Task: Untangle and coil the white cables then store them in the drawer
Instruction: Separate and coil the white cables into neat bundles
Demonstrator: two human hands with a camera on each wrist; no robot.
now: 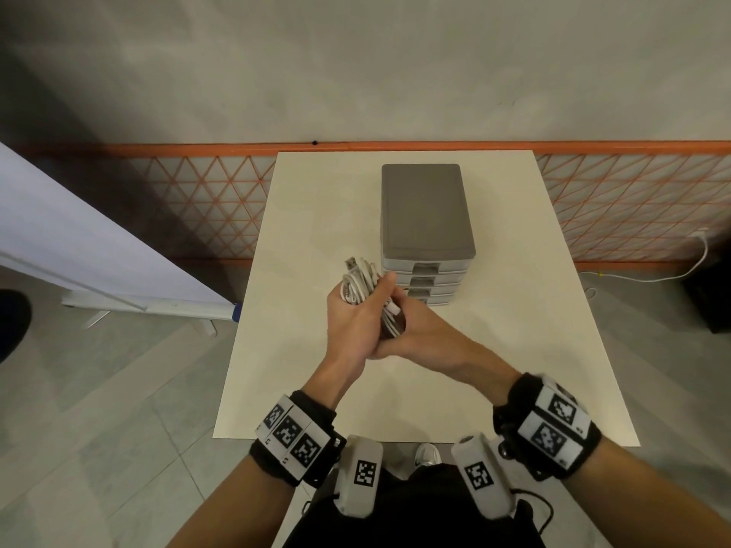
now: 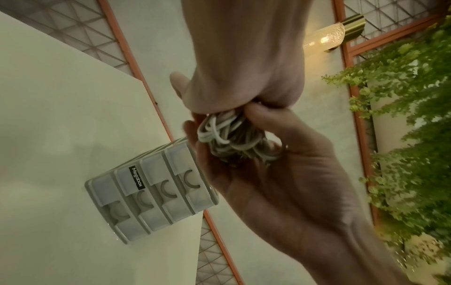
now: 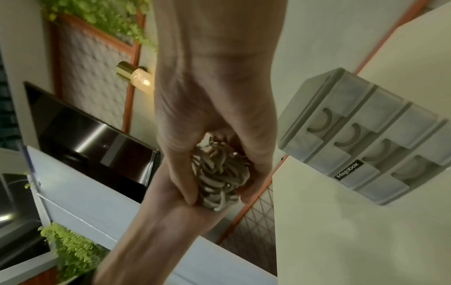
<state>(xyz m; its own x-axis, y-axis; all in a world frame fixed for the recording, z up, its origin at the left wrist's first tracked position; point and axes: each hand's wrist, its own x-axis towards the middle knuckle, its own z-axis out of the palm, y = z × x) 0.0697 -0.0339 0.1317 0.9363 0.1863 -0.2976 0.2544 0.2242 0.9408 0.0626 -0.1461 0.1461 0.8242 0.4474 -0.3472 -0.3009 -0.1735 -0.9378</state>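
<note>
A bundle of white cables [image 1: 358, 284] is held above the middle of the white table [image 1: 494, 350], a USB plug [image 1: 351, 263] sticking out of its top. My left hand [image 1: 352, 314] grips the upper part of the bundle, fingers curled round it. My right hand [image 1: 411, 330] wraps the lower part from the right. The left wrist view shows the looped cables [image 2: 231, 138] lying in the right hand's palm [image 2: 268, 183]. The right wrist view shows the bundle [image 3: 219, 173] pinched between both hands. The grey drawer unit [image 1: 425, 215] stands just behind the hands, all its drawers [image 2: 151, 192] closed.
A white board on a stand [image 1: 79, 239] leans at the left of the table. An orange lattice fence [image 1: 633, 199] runs behind the table. Another white cable [image 1: 672, 270] lies on the floor at the right, near a dark object [image 1: 712, 294].
</note>
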